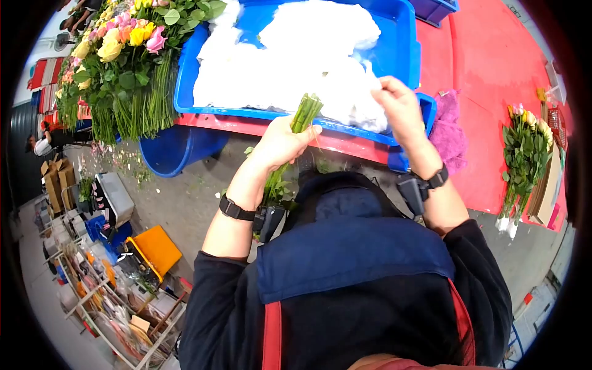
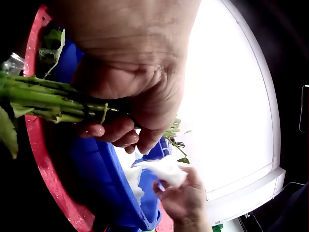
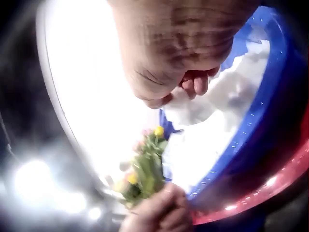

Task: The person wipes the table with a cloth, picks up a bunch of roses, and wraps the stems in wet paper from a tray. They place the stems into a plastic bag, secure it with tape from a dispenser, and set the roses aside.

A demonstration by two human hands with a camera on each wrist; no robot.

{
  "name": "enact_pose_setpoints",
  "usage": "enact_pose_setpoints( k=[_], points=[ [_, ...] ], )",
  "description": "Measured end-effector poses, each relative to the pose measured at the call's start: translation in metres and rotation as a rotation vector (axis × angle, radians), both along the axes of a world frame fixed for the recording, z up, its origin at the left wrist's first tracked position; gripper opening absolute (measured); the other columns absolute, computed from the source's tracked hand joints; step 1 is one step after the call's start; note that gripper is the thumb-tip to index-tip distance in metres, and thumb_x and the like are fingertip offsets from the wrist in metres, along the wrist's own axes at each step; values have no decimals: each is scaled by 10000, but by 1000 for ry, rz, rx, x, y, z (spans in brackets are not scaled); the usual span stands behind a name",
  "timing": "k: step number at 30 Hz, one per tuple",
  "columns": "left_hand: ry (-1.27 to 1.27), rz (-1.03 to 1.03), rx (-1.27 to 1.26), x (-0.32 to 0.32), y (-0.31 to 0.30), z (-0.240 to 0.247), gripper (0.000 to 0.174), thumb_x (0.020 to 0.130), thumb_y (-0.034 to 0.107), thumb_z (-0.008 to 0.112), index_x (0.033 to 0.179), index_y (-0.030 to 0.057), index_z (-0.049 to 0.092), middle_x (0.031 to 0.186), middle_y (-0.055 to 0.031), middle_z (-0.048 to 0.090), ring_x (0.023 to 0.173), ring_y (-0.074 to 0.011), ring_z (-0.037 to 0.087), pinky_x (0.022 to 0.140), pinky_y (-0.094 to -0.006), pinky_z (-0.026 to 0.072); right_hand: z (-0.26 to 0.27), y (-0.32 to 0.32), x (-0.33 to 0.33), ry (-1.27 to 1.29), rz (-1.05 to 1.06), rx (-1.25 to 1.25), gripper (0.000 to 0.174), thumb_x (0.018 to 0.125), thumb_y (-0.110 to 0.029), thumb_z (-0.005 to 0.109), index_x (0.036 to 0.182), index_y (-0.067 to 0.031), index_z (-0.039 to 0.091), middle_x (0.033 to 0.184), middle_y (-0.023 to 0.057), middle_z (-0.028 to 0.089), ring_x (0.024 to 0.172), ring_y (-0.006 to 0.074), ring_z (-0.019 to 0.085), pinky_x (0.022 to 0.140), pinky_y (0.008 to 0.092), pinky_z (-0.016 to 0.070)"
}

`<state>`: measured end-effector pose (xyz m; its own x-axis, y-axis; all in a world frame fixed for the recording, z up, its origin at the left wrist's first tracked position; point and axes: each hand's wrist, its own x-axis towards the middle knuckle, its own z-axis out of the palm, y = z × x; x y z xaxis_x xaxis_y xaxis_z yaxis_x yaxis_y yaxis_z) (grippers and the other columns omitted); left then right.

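My left hand (image 1: 280, 143) (image 2: 133, 82) grips a bundle of green stems (image 1: 307, 110) (image 2: 43, 99), fingers curled round it; the cut ends point up toward the tray. The leafy part hangs below that hand. Over the tray's right front side, my right hand (image 1: 399, 108) (image 2: 186, 198) (image 3: 178, 48) pinches a wet-looking white piece (image 2: 166, 171) (image 3: 186, 111), clearest in the left wrist view. Soft white material (image 1: 265, 77) lies heaped in the blue tray (image 1: 404, 43). The two hands are apart, and the white piece does not touch the stems.
Many roses (image 1: 114, 46) with long stems stand at the left, above a blue bin (image 1: 169, 151). A purple cloth (image 1: 449, 132) lies right of the tray on the red table (image 1: 487, 61). Another bouquet (image 1: 524, 154) lies at the far right. An orange crate (image 1: 157, 250) stands lower left.
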<state>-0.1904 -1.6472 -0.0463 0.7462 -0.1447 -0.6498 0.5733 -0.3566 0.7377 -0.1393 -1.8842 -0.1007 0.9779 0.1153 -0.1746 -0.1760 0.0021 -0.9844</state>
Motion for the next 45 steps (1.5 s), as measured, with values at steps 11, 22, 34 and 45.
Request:
enact_pose_setpoints(
  k=[11, 22, 34, 45],
  points=[
    [-24, -37, 48, 8, -15, 2, 308, 901, 261, 652, 687, 73, 536, 518, 29, 468, 416, -78, 424, 392, -264, 339, 82, 30, -8, -958, 200, -800, 316, 785, -68, 695, 1069, 22, 591, 1040, 141, 655, 935, 259, 631, 785, 341, 520],
    [40, -114, -284, -11, 3, -6, 250, 914, 273, 632, 800, 60, 565, 595, -12, 526, 454, -109, 473, 414, -256, 360, 42, 56, -6, 7, 583, 111, 428, 856, -148, 704, 1258, -64, 583, 1158, 63, 630, 1074, 143, 571, 935, 297, 455],
    [86, 283, -597, -24, 5, -20, 434, 990, 410, 386, 1034, 5, 535, 670, -97, 580, 453, -182, 528, 390, -282, 403, 24, 103, -39, 72, 273, 561, 358, 809, -129, 729, 1104, -25, 556, 958, 82, 682, 866, 124, 642, 755, 265, 538],
    [-206, 314, -338, -24, 4, -10, 344, 992, 314, 510, 940, -18, 585, 812, -105, 646, 542, -137, 553, 454, -253, 432, 25, 51, -21, 66, 217, 224, 320, 953, -257, 580, 1123, 13, 605, 926, 54, 676, 827, 127, 627, 755, 277, 516]
  ],
)
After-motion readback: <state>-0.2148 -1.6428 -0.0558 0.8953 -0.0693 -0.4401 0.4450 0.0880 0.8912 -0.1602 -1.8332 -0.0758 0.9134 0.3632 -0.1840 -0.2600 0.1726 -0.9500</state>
